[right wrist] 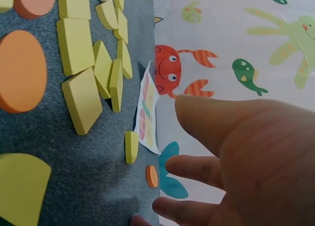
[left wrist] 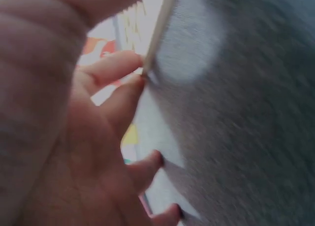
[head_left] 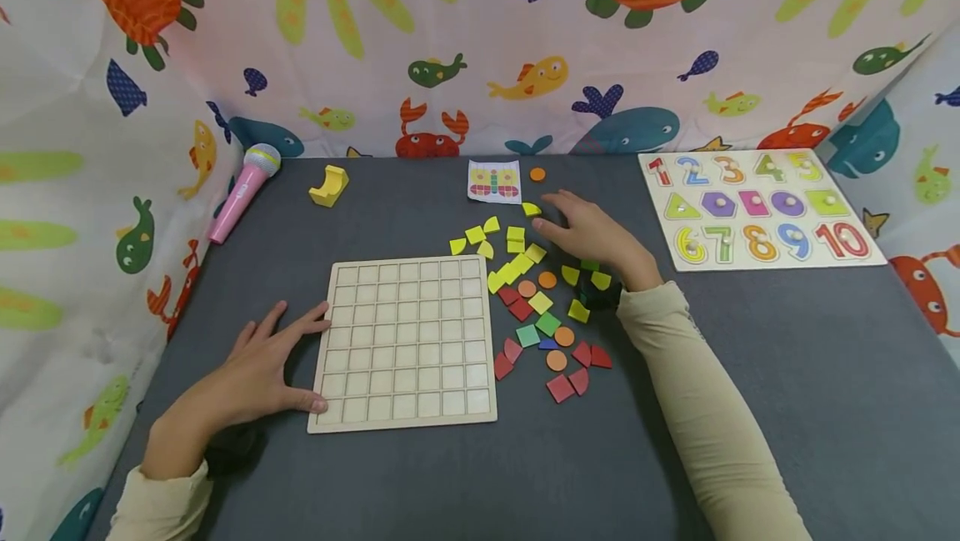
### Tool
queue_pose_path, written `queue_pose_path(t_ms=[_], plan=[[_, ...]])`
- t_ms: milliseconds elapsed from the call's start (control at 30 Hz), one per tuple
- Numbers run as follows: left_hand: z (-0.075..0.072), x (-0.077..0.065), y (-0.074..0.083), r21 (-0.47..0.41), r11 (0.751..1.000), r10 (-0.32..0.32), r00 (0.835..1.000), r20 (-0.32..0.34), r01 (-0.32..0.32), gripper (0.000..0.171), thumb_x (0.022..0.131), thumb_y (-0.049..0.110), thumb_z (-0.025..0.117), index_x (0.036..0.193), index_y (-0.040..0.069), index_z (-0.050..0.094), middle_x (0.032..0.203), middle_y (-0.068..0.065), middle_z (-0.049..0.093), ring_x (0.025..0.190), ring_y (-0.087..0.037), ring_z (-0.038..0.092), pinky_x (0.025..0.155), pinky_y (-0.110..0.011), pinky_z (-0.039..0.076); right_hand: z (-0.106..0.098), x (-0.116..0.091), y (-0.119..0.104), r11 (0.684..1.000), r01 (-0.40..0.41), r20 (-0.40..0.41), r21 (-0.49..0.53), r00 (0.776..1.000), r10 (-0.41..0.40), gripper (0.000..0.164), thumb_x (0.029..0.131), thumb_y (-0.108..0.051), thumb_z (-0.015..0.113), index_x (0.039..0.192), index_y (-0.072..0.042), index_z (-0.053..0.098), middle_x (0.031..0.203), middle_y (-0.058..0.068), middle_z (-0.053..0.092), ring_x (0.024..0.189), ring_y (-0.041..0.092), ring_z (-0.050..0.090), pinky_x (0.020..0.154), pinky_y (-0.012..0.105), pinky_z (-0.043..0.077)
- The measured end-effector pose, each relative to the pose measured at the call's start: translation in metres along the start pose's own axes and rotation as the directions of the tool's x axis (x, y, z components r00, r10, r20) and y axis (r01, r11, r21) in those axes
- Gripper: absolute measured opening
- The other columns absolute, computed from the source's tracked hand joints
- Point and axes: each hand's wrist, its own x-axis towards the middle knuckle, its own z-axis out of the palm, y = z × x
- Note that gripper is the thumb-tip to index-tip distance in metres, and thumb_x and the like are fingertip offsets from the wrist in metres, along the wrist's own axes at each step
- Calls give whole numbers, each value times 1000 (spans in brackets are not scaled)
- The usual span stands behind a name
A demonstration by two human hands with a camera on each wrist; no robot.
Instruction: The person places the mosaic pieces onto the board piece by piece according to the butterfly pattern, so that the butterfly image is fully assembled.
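A square wooden grid board (head_left: 405, 337) with bare compartments lies on the dark table. Along its left edge, my left hand (head_left: 251, 374) touches the frame with spread fingers and thumb; the left wrist view shows two fingertips (left wrist: 140, 71) right at the rim. To the right of the board are scattered yellow, red, orange, green and blue pieces. My right hand (head_left: 588, 232) is over the table beyond them, fingers extended and holding nothing. Nearest to it are a yellow rounded piece (head_left: 531, 209) and an orange disc (head_left: 537, 174). A small patterned card (head_left: 493, 182) lies beside these.
A pink toy microphone (head_left: 246, 192) lies at the back left, with a yellow curved block (head_left: 329, 186) near it. At the back right is a number puzzle board (head_left: 761, 207). A printed sea-animal cloth (head_left: 465, 16) hangs behind the table and along its sides.
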Motion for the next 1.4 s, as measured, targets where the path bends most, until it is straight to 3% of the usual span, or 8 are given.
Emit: queue_pose_path(t_ms=[333,700,1100,1400], plan=[[-4,-2,1,-68,998,-16,1000,-1,16,117,71,61,94,165,19,38,178,-11,16,159,-53,-8,116,-76,-14,-12,3,-4,1000,7,-12,21,1000,-6,65,113,-36,55,164,0,37,169,24,34,158,42,28,125,60,23],[-5,7,7,-35,999,-32,999,12,33,120,70,59,95,167,20,36,178,-15,16,157,-57,-8,114,-79,-13,-16,5,-4,1000,-9,0,-1,1000,9,63,113,-37,53,163,-1,40,167,22,38,156,42,31,124,61,25],[-8,29,18,-27,999,-45,998,53,46,125,72,62,93,171,21,28,175,-19,22,158,-55,-12,113,-79,-15,-22,20,-2,998,-40,47,-48,998,42,58,113,-35,57,159,-2,48,162,24,46,150,43,38,122,64,29],[-10,47,27,-19,999,-25,996,81,26,125,74,58,94,171,21,25,174,-19,27,158,-57,-9,111,-83,-12,-24,35,4,998,-15,43,-69,999,18,45,110,-24,62,149,0,61,141,25,61,124,40,54,109,57,45]])
